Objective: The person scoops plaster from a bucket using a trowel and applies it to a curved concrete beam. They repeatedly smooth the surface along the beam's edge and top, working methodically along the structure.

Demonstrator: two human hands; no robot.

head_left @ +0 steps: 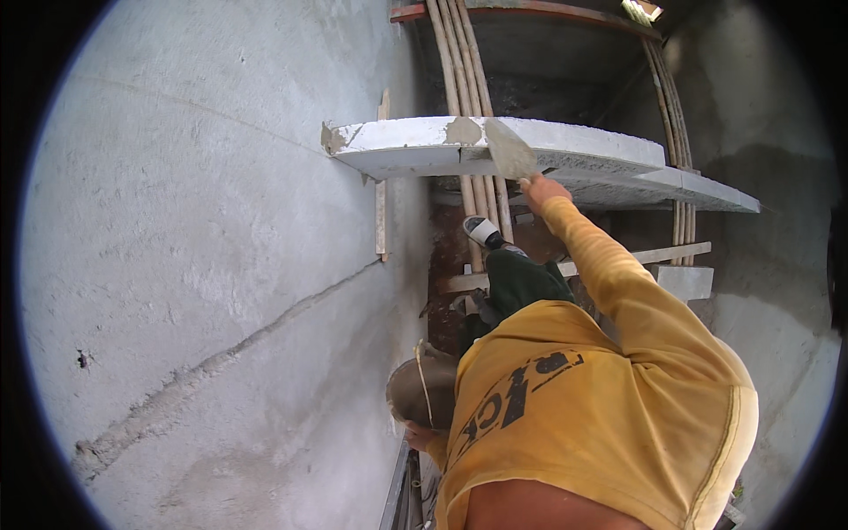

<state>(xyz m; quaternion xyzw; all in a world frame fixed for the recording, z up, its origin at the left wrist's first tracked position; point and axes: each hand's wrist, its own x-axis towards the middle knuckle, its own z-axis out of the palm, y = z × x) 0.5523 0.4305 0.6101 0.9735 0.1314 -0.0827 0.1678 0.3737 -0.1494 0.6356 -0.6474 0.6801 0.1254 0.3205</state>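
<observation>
My right hand is closed round the handle of a trowel, arm stretched forward. The trowel's flat blade lies against the top edge and near face of a course of white blocks. Next to the blade, a patch of grey mortar covers part of the top. Low at my left side, my left hand grips a bucket with a thin handle across its mouth. My body hides part of the bucket, and its contents are hard to make out.
A rough grey plastered wall fills the left side. Bundled poles run beneath the blocks, with another bundle at the right. A wooden plank crosses near my foot. A loose light block sits at the right wall.
</observation>
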